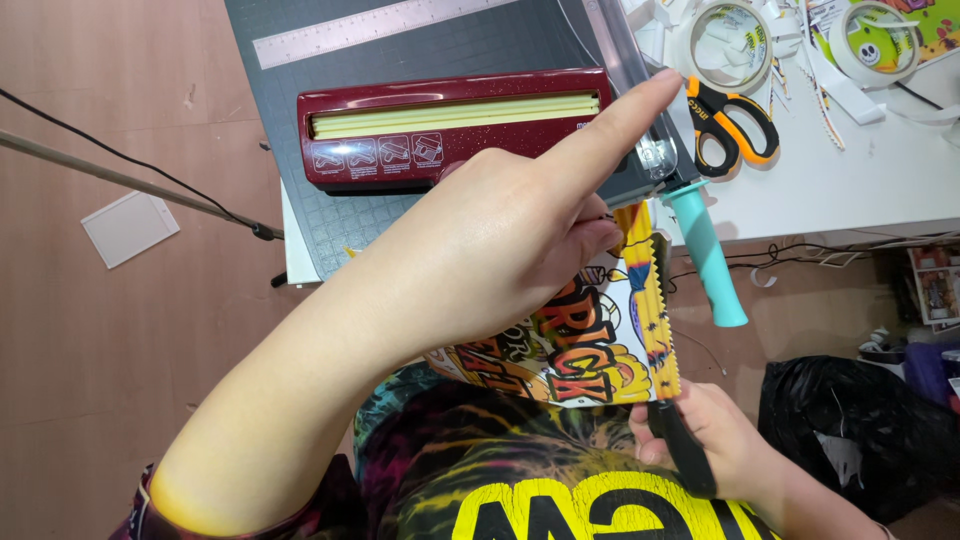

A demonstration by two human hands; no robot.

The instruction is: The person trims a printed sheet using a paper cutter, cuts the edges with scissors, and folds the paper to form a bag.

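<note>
Up close, left hand (pixel 500 250) pinching the upper edge of a printed paper sheet (pixel 570 350) between thumb and curled fingers, index finger stretched out straight toward the table edge. Sheet held over the lap, bright with orange, yellow and black cartoon lettering, its right margin cut into a zigzag strip. Lower right, right hand (pixel 725 440) closed around the black handles of decorative-edge scissors (pixel 668 400), blades running up along that zigzag margin and biting into the paper. Just behind the left hand, a dark red laminator-style machine (pixel 450 125) with a pale yellow slot, resting on a grey grid cutting board (pixel 330 215) with a metal ruler (pixel 380 30) along its top. Beside it, a paper trimmer arm with a teal handle (pixel 708 255) jutting past the white table (pixel 850 190). Farther right, orange-and-black scissors (pixel 735 125), two tape rolls (pixel 730 40) and paper scraps. Below the table, a black plastic bag (pixel 850 430) on the floor.
</note>
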